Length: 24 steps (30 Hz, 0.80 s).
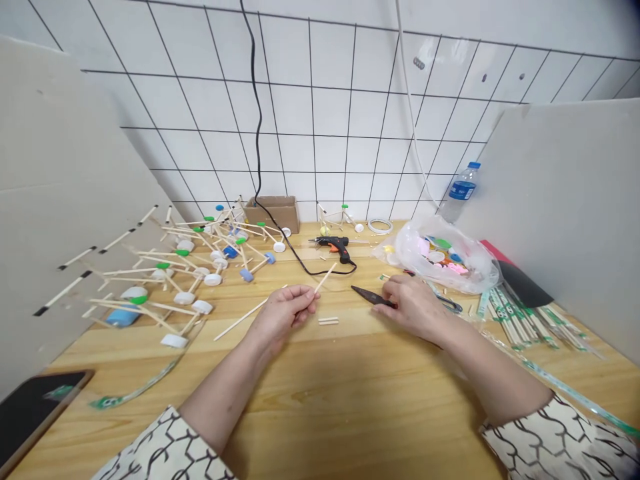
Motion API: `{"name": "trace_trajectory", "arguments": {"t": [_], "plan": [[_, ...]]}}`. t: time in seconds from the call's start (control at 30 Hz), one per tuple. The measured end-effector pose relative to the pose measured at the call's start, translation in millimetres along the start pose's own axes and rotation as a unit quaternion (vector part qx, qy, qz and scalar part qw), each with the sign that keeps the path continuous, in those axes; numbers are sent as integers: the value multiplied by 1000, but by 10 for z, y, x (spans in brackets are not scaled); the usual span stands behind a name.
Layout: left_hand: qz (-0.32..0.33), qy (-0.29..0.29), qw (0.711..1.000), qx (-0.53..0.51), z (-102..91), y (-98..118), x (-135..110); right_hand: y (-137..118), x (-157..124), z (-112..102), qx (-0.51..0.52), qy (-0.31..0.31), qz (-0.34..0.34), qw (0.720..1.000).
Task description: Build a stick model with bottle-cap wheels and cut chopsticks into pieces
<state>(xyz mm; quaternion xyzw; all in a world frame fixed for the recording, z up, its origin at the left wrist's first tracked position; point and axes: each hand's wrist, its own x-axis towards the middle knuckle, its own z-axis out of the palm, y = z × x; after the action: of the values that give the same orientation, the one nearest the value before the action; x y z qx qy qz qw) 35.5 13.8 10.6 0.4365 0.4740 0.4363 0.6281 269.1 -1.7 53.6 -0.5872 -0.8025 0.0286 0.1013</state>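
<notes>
My left hand is shut on a long thin wooden stick, which runs across the palm and sticks out on both sides. My right hand grips a pair of scissors with dark blades pointing left, their handles partly hidden under my fingers. The blades look closed. Two short cut pieces of wooden stick lie on the wooden table between my hands, nearer the left one.
Stick-and-bottle-cap structures crowd the left of the table. A hot glue gun with a black cable lies ahead, near a cardboard box. On the right are a plastic bag of caps and wrapped sticks. A phone lies at lower left.
</notes>
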Motion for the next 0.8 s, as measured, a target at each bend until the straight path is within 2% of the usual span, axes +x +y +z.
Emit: {"name": "trace_trajectory", "arguments": {"t": [0.1,0.23,0.37,0.53,0.7,0.8], "plan": [[-2,2,1000,-24,-3,8,-1,-29,-82,-44,-63,-64,27,996],[-6,3,998,-56,-5,8,0,14,-215,-81,-67,-119,68,988],[-10,4,997,-80,-11,-4,14,167,-305,36,-61,-129,88,986],[-13,6,995,-103,-1,-6,14,214,-299,145,-50,-106,58,991],[-16,7,993,-117,-5,-25,21,172,-249,120,66,-111,104,986],[-11,9,992,-122,-17,-27,33,160,-235,156,214,-124,127,961]]}}
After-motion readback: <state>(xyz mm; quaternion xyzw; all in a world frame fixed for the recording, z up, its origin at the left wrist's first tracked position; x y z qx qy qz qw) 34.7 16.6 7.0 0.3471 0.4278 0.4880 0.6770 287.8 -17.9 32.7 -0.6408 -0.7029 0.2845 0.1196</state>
